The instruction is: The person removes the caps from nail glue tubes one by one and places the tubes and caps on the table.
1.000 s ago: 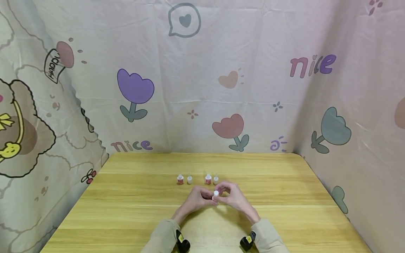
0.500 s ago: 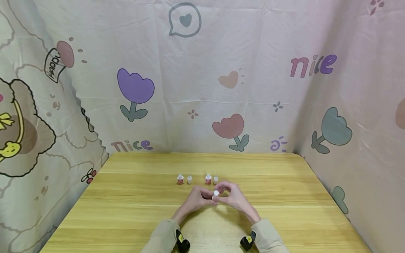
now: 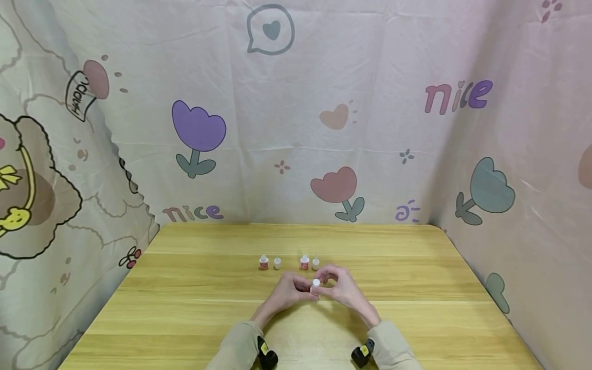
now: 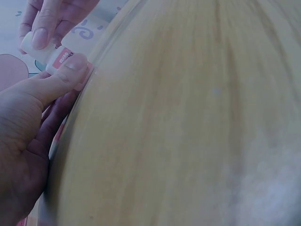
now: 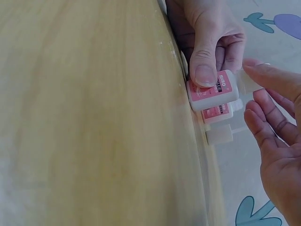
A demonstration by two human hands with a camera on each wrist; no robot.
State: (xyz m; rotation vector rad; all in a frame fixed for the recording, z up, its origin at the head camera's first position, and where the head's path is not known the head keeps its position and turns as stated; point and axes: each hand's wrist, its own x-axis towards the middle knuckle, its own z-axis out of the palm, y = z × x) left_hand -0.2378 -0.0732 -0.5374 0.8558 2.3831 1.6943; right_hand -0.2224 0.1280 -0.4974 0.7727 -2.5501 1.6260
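In the head view my left hand (image 3: 287,293) and right hand (image 3: 343,289) meet over the middle of the table. Between them is a small white glue bottle (image 5: 211,95) with a pink label, gripped around its body by the left thumb and fingers. My right thumb and fingers pinch its white cap (image 4: 34,51), which sits on the bottle's neck. Just beyond the hands stand an uncapped glue bottle (image 3: 304,263) and a loose white cap (image 3: 315,264) with a thin stem pointing up. Farther left is a similar pair, a glue bottle (image 3: 263,263) and a cap (image 3: 277,263).
The wooden table (image 3: 185,308) runs back to a patterned cloth (image 3: 268,118) hung behind it and along both sides. Black wrist cameras, such as the left one (image 3: 266,354), are strapped over the beige sleeves (image 3: 238,345).
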